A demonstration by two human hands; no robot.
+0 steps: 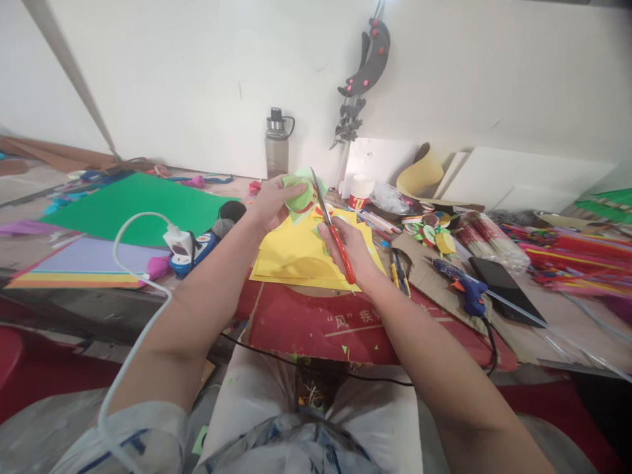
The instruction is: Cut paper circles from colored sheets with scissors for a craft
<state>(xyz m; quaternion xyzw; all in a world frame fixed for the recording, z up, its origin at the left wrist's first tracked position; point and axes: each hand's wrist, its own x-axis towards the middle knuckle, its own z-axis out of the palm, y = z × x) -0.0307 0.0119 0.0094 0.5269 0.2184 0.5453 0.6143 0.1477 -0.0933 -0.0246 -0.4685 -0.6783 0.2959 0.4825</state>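
My left hand (pixel 271 201) grips a light green paper piece with a red rim (pixel 299 194), held up over the table. My right hand (pixel 348 247) is closed round the red handles of a pair of scissors (pixel 330 224), whose blades point up and touch the green piece. Below both hands lies a stack of yellow paper sheets (pixel 296 260) on a red cardboard piece (pixel 326 326) with white lettering.
A big green sheet (pixel 133 204) and purple sheet (pixel 89 260) lie at left, with a white charger and cable (pixel 178 242). A water bottle (pixel 276 146) stands by the wall. A blue glue gun (pixel 467 293), black phone (pixel 503 289), paper cutouts and coloured sticks (pixel 577 257) fill the right.
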